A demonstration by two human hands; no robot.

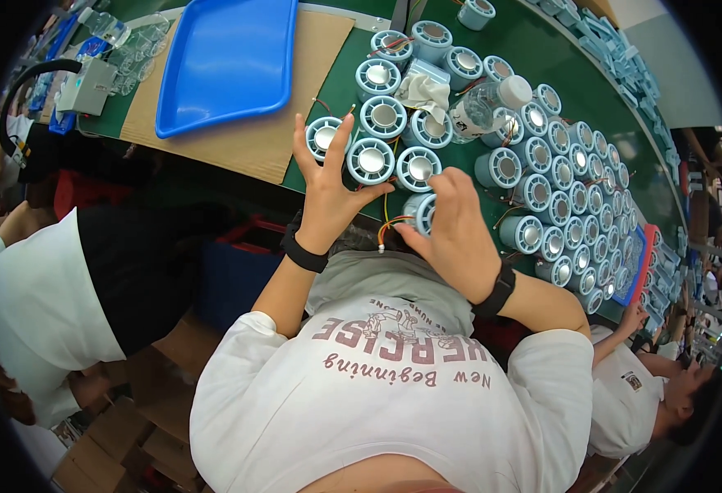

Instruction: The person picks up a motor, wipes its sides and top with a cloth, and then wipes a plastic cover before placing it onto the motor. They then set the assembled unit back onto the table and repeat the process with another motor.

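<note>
Presently, your right hand (464, 242) is closed on a light-blue cylindrical unit (421, 212) at the near edge of the green table (341, 82), with the thumb at its lower side and the fingers at its upper right side. The unit is tilted, so that its round face is turned partly toward your palm. Its red, yellow and dark wire leads (392, 222) extend to the left of your thumb and end in a white connector (381, 247), which hangs close to your shirt (394, 394). Your left hand (332, 197) is spread, with thumb and fingers well apart; the raised fingers straddle the leftmost unit (325, 137), and the thumb points toward the neighbouring unit (371, 160), its contact with either one impossible to confirm from this view. Each wrist carries a black band. Beyond your hands, further units of the same type stand in close rows, most with their silver discs facing up, and the main group (562, 189) extends to the right. A clear plastic bottle (476, 113) leans among them, beside a crumpled white cloth (423, 95). To the left, a blue tray (229, 66) rests on a cardboard sheet (320, 49). Other people in white shirts are positioned at both sides of you.
</note>
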